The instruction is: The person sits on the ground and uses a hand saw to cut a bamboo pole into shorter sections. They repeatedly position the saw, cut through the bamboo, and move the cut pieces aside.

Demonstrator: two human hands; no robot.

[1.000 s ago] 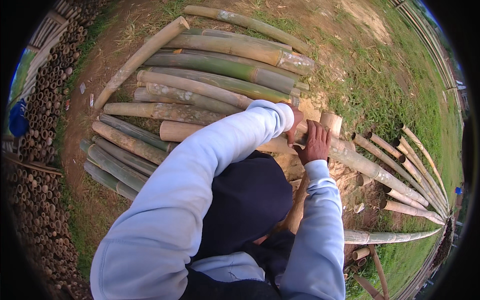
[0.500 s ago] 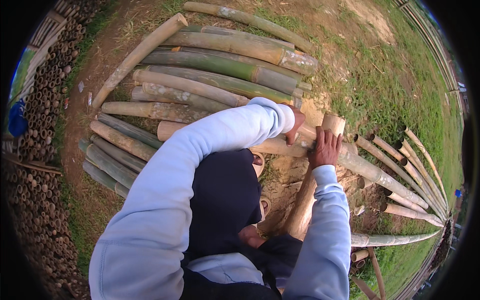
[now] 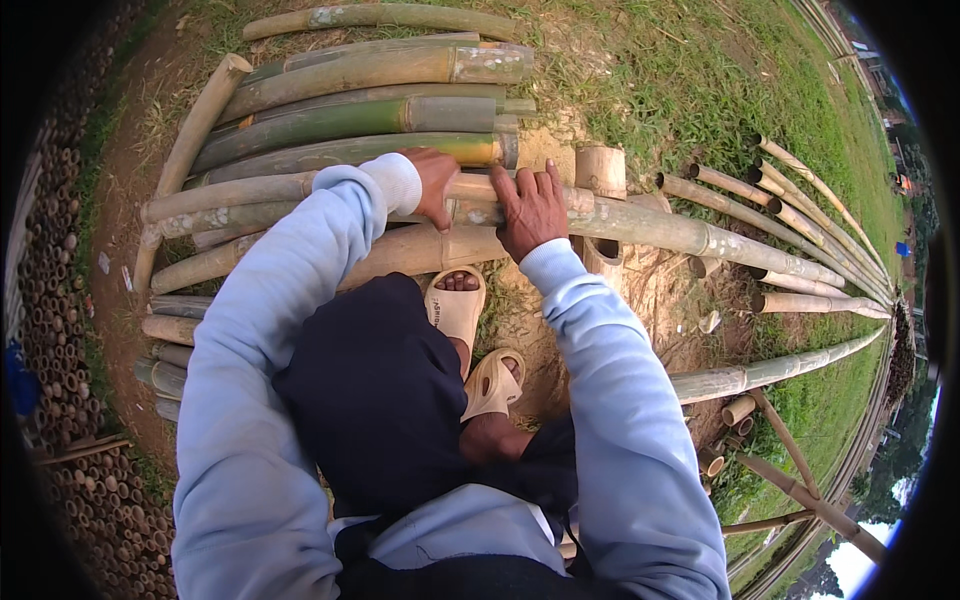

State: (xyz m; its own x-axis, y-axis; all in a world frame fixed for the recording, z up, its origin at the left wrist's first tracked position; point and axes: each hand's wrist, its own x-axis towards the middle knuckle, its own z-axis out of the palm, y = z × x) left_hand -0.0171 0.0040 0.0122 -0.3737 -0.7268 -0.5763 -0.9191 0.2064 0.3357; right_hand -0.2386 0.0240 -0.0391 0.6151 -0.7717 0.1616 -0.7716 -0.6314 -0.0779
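Note:
A long, pale bamboo pole [image 3: 700, 240] with whitish patches runs under both my hands and on to the right. My left hand [image 3: 435, 187] curls over it from above, with the thumb down its near side. A short way to the right, my right hand [image 3: 530, 208] lies across the same pole, fingers spread and stretched toward its far edge. The right thumb is hidden. Just beyond the right hand stands a short upright bamboo post [image 3: 600, 172]. A thicker bamboo pole [image 3: 425, 250] lies nearer my feet, partly behind my left sleeve.
Several green and tan bamboo poles [image 3: 375, 68] lie side by side at the far left, with one crosswise pole [image 3: 195, 125] at their ends. More poles [image 3: 820, 210] fan out at right. Stacked cut bamboo [image 3: 85, 235] lines the left. My sandals [image 3: 455, 305] rest on dirt.
The view has shifted, so the poles sit further left and my feet show more. My right hand has moved left of the upright post, closer to my left hand, its fingers straighter.

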